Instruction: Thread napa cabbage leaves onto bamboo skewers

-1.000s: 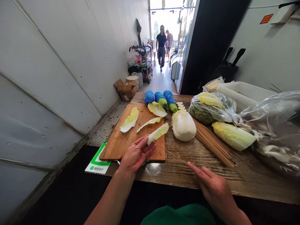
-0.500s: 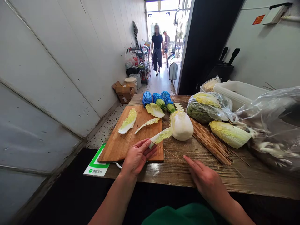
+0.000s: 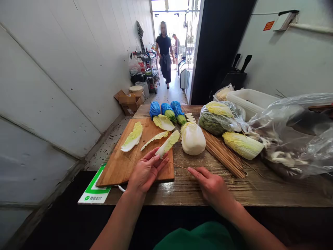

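A cabbage leaf (image 3: 168,144) is held at its white base by my left hand (image 3: 145,172), over the near right edge of the wooden cutting board (image 3: 125,173). My right hand (image 3: 212,184) pinches a thin wooden skewer (image 3: 178,165), whose far end meets the leaf's base at my left fingers; how deep the tip goes is hidden. More cabbage leaves (image 3: 132,137) lie on the board. Just beyond my hands sits a round, pale cabbage head (image 3: 193,139). To its right a bundle of skewers (image 3: 223,154) is spread on the wooden table (image 3: 187,194).
Blue-netted green vegetables (image 3: 169,111) lie behind the board. On the right are a cabbage piece (image 3: 243,145), a bag of greens (image 3: 221,119), a white bin (image 3: 252,100) and a plastic bag of mushrooms (image 3: 288,156). A person (image 3: 164,55) stands in the passage beyond.
The leaf in my left hand has swung upright, away from the cabbage head. My right hand has closed in on the skewer. The person in the passage has come nearer, and the view has shifted.
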A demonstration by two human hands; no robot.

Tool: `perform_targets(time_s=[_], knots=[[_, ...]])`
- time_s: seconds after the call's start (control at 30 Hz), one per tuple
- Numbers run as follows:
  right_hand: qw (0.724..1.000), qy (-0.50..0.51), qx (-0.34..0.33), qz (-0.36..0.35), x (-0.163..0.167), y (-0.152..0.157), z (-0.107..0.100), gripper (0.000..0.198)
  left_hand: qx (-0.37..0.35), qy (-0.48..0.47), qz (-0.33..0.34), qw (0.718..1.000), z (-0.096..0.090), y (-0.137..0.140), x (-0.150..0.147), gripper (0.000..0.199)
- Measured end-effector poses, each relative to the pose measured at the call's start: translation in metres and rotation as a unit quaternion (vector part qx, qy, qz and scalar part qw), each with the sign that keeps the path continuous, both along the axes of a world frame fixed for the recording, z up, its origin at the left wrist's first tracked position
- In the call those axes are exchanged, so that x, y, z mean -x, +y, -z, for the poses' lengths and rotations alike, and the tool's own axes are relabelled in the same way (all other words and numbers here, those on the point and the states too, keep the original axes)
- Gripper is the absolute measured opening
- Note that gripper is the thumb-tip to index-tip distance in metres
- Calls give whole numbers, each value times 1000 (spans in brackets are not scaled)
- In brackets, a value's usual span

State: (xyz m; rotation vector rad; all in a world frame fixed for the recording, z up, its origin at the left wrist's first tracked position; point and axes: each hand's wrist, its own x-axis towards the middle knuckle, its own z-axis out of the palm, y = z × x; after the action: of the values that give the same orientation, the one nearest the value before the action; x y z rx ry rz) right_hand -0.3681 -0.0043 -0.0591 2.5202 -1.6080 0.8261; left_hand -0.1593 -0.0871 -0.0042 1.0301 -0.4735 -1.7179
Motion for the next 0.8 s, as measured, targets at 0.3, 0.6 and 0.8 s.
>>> perform_targets(time_s=[0.3, 0.6, 0.8], knots=[[1000, -7, 13, 22, 1, 0, 6, 38, -35, -16, -18, 999, 3, -3, 4, 22], [998, -54, 26, 30, -3, -9, 12, 38, -3, -40, -29, 999, 6, -6, 0, 29], [997, -69, 4, 40, -2, -3, 15, 39, -11, -23, 11, 1000, 4, 3, -2, 35]])
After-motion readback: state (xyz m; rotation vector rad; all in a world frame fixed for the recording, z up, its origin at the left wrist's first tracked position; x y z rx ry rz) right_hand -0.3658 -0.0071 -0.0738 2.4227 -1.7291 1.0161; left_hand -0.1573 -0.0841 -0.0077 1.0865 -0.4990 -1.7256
